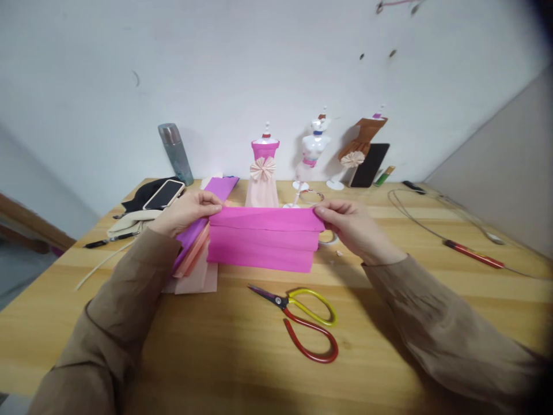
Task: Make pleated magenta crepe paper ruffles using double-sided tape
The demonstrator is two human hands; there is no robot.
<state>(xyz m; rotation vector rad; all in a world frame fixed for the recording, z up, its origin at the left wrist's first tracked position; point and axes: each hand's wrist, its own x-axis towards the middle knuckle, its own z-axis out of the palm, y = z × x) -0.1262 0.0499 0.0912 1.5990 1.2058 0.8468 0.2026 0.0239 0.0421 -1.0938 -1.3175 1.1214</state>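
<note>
Wood table: both hands pinch pink paper ends.

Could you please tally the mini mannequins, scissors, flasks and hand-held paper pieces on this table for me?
Mini mannequins: 3 (pink-dressed mannequin, white mannequin, brown-dressed mannequin)
Scissors: 1
Flask: 1
Hand-held pink paper: 1
Total: 6

Long, loose sleeves of plain tan-brown cloth are worn. The left sleeve and the right sleeve are creased in soft folds and ended at the wrists; the left grip and right grip are left uncovered.
</note>
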